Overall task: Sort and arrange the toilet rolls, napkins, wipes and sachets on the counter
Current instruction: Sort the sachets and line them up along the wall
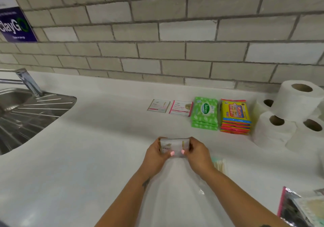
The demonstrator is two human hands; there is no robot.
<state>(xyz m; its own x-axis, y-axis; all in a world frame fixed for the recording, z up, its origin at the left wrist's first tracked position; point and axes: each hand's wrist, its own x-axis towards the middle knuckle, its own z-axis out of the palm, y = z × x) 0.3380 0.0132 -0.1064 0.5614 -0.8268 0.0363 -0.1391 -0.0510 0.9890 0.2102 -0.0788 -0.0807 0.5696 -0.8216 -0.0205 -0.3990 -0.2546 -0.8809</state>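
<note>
White toilet rolls [273, 130]: 4 | flat sachets [158, 105]: 2 | both hands [177, 152] pinch gold-edged sachet [173, 146]

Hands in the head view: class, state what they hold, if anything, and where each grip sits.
Both hold one small sachet stack above the counter. The left hand grips its left end, the right hand its right end, thumbs on the front.

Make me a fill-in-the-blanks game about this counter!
1. Both hands hold one ___.
2. The Sanicare wipes are coloured ___.
3. Right of the yellow packs stand the toilet ___.
4. At the far left is a metal ___.

Missing words: sachet; green; rolls; sink.
</note>
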